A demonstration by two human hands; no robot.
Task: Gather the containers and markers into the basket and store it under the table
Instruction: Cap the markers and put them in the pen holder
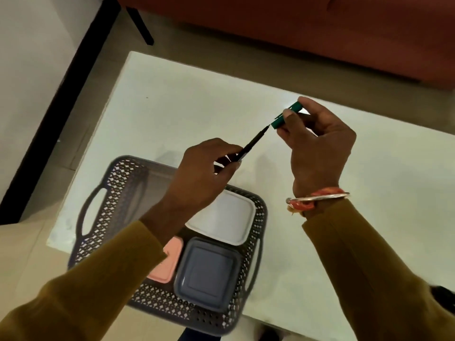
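Note:
A grey perforated basket (115, 193) with two handles sits at the near edge of the white table (187, 104), partly overhanging it. Inside lie a white-lidded container (229, 217), a grey-blue container (209, 274) and a pink container (167, 262), the pink one partly hidden by my left sleeve. My left hand (199, 178) holds a thin black marker (251, 143) with its tip bare, pointing up and right. My right hand (317, 148) pinches the green cap (288, 115) just beyond that tip, a small gap apart.
A red-orange sofa (320, 28) stands beyond the table's far edge. A dark furniture leg (141, 25) and a black skirting strip (59, 104) run along the left. Tiled floor shows to the left and below the table. Something dark (443, 296) sits at the right edge.

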